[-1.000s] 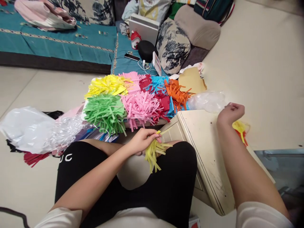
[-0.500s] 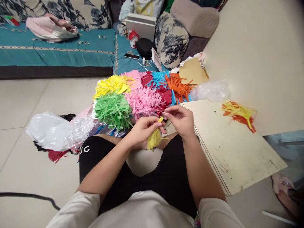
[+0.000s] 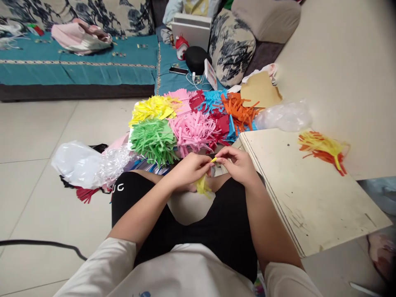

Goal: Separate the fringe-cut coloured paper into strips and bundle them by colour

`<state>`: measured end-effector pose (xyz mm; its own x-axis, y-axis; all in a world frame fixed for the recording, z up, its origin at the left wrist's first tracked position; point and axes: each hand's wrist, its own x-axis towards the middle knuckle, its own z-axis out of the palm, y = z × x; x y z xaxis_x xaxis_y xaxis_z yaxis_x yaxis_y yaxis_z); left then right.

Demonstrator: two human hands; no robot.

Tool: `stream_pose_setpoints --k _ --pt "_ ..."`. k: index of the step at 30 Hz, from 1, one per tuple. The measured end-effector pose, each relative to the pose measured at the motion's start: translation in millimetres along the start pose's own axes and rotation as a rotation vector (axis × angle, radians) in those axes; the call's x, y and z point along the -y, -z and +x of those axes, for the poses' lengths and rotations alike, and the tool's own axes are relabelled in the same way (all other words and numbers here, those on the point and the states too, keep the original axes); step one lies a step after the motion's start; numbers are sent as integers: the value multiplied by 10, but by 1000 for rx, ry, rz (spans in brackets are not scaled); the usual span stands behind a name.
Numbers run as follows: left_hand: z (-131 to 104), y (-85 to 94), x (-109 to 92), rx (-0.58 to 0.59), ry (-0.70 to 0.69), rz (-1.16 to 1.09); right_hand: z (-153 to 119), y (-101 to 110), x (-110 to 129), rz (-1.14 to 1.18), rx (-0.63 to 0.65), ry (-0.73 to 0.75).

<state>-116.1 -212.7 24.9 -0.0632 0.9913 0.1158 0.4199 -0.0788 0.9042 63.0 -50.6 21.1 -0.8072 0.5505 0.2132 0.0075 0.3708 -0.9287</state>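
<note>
A yellow paper tassel (image 3: 203, 186) hangs below my left hand (image 3: 194, 168), its fringe dangling over my lap. The fingers of that hand are closed around its upper part. My right hand (image 3: 236, 164) pinches the tassel's narrow yellow tip between thumb and fingertips, so both hands meet at that end. Just beyond them lie piles of fringed paper: green (image 3: 154, 141), pink (image 3: 194, 131), yellow (image 3: 154, 109) and orange (image 3: 239, 110).
On the right, a pale board (image 3: 297, 194) bears a yellow and orange tassel (image 3: 323, 149). Clear plastic wrap (image 3: 284, 115) sits behind it. A white plastic bag (image 3: 77, 163) lies on the floor at left. A sofa (image 3: 123, 62) with cushions stands at the back.
My right fingers have come down onto the tassel's yellow tip and closed on it, meeting my left hand. The whole view has shifted slightly, with things appearing further right.
</note>
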Motion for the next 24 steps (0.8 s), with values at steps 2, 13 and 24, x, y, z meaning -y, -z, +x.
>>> stream_pose_setpoints --k 2,13,24 --pt "-1 -1 -4 -32 -16 174 4 -14 -7 -22 18 1" --pt "54 -55 48 -19 46 628 2 -85 -42 -278 90 128" --pt "29 -67 97 -81 -30 329 18 -9 6 -200 77 35"
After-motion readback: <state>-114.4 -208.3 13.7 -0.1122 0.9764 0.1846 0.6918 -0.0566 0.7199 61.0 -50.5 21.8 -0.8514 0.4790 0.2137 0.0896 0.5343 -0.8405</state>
